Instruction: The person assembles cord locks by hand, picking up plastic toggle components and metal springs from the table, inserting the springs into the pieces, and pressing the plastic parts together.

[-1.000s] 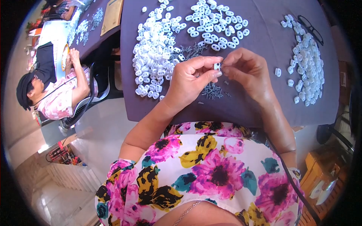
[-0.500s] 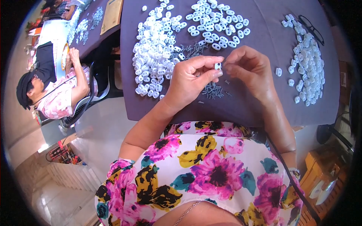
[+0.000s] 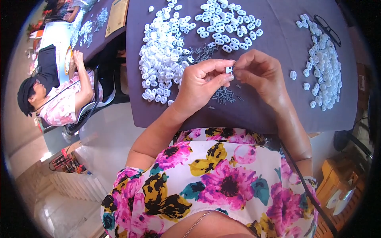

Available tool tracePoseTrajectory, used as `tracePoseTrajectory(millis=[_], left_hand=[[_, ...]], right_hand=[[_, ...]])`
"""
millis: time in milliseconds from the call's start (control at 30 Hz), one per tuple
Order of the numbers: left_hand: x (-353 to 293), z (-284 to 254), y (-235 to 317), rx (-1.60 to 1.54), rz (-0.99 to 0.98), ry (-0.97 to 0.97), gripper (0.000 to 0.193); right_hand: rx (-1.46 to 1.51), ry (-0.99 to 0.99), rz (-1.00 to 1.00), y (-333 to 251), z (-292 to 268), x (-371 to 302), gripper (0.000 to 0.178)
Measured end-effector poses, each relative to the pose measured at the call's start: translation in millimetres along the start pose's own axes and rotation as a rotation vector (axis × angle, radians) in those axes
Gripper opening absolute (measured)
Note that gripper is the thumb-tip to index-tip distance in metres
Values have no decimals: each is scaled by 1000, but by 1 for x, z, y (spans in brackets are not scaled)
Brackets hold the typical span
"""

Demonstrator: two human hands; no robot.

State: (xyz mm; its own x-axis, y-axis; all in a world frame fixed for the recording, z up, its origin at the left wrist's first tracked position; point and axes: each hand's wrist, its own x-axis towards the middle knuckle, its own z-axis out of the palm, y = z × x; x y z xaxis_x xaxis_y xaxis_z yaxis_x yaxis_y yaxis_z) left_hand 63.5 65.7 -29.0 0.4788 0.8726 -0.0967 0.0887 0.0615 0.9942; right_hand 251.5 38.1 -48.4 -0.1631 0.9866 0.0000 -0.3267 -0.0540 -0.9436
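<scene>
A small white plastic piece with two dark holes (image 3: 229,70) is pinched between the thumb and fingers of my left hand (image 3: 197,81), above the table. My right hand (image 3: 265,75) is closed in a pinch right beside the piece; anything between its fingertips is too small to make out. Below the hands lies a small pile of grey screws (image 3: 224,96), and behind my left hand is a second scatter of screws (image 3: 203,51). A large heap of white pieces (image 3: 158,55) spreads to the left, and more two-hole white pieces (image 3: 226,23) lie beyond my hands.
Another heap of white pieces (image 3: 327,75) covers the right of the dark-covered table (image 3: 274,23), with black glasses (image 3: 328,29) behind it. At far left a person in a black cap (image 3: 67,95) sits at another table. Yellow-orange boxes (image 3: 337,178) stand at lower right.
My right hand's fingers have shifted slightly left, closer to the white piece. The left hand keeps its hold with almost no movement.
</scene>
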Motion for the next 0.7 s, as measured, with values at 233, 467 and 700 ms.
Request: tracePoseTrajectory(millis=[233,467,700], left_hand=[[0,0,-1,0,-10,-14,27],[-1,0,-2,-28,-37,-13,28],[0,0,-4,-36,-32,-19,27]], right_hand=[[1,-17,12,2,-1,0,15],[-8,-21,7,4,1,0,15],[-40,-24,-3,1,0,-2,14]])
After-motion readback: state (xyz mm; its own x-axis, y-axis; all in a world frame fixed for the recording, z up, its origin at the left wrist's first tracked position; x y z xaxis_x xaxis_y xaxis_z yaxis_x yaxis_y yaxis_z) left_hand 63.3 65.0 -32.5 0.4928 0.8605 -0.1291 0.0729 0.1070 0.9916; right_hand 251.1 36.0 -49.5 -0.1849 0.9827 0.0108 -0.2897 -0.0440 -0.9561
